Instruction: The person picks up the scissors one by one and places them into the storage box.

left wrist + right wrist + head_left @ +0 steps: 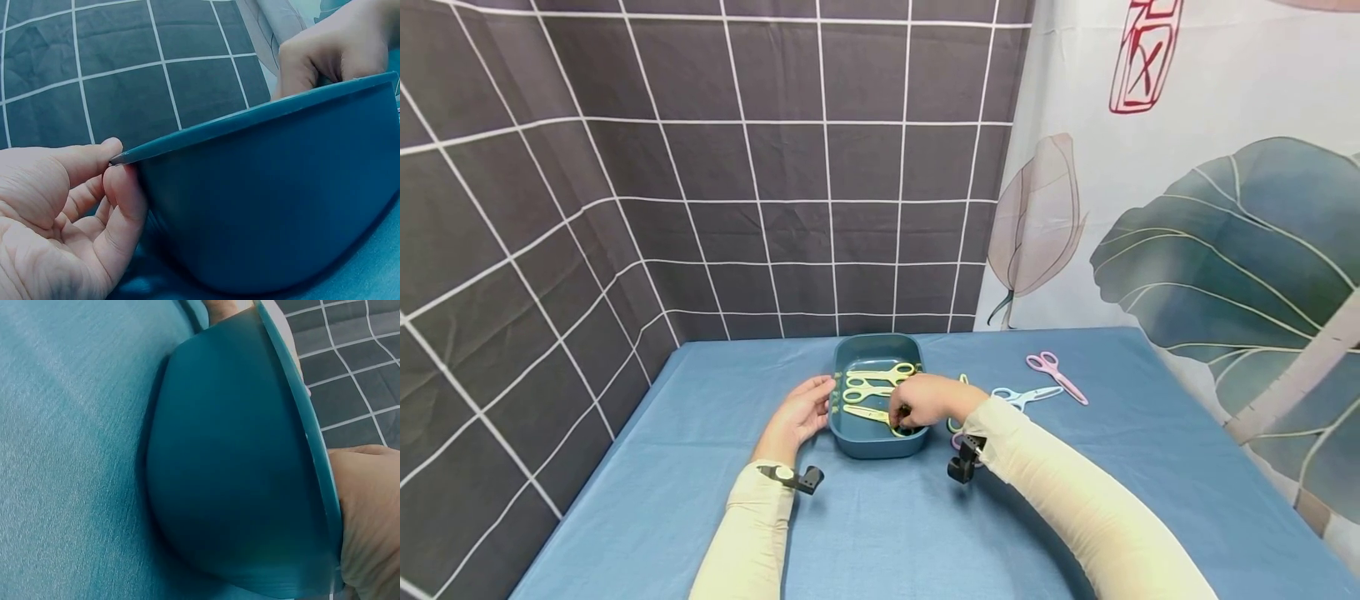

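A deep blue-green plastic tub (880, 448) stands on the cloth between both hands. My left hand (796, 418) pinches its left rim between thumb and fingers, as the left wrist view shows at the rim (206, 130). My right hand (929, 398) reaches over the right side into the tub, its fingers curled at the handle end of a pair of yellow-green scissors (867, 412). Those blades point left along the tub floor; the grip itself is partly hidden. Two more yellow-green pairs, an upper pair (880, 375) and a middle pair (861, 392), lie farther back in the tub.
Right of the tub lie blue scissors (1033, 395) and pink scissors (1064, 382). Another yellow-green handle (954, 425) and a purple handle (957, 442) show partly from under the right forearm. A blue cloth (700, 483) covers the table, with hanging fabric (790, 167) behind it.
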`<state>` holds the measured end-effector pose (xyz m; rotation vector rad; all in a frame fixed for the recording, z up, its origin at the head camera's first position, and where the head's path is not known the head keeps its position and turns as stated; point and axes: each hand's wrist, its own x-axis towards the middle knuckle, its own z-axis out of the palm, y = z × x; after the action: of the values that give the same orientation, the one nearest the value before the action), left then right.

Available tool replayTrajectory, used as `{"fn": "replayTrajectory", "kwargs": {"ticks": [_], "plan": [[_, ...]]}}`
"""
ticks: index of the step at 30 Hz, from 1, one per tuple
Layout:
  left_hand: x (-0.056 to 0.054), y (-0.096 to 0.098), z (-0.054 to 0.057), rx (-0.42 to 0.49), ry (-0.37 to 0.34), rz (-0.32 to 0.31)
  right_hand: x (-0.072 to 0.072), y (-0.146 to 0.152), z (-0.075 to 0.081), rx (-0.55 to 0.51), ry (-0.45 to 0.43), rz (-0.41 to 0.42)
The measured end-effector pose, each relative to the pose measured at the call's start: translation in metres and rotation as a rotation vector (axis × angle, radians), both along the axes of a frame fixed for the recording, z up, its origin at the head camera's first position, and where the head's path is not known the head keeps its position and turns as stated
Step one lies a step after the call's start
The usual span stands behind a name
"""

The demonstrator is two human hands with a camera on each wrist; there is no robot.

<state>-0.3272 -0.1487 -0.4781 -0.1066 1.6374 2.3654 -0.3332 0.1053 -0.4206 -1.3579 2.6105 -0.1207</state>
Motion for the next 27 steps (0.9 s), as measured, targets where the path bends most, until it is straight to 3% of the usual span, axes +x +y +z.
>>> {"fn": "replayTrajectory", "kwargs": {"ticks": [5, 11, 15, 24, 27], "plan": [[0.0007, 0.0001, 0.0001, -0.002, 0.0, -0.003, -0.0005, -0.0018, -0.0015, 0.044, 0.036, -0.026], [0.0003, 0.0, -0.0008, 0.01, -0.001, 0.001, 0.0014, -0.0023, -0.0029, 0.136, 0.172, -0.067], [0.0003, 0.0003, -0.0008, 0.006, -0.001, 0.009, 0.0026, -0.0028, -0.0029, 0.169, 0.217, -0.094], [0.0004, 0.0, 0.0001, 0.01, 0.0, 0.003, -0.0007, -0.0006, -0.0058, 0.199, 0.3, -0.112], [0.0004, -0.0003, 0.0003, 0.011, -0.004, -0.008, -0.0016, 0.002, -0.0077, 0.128, 0.311, -0.108]]}}
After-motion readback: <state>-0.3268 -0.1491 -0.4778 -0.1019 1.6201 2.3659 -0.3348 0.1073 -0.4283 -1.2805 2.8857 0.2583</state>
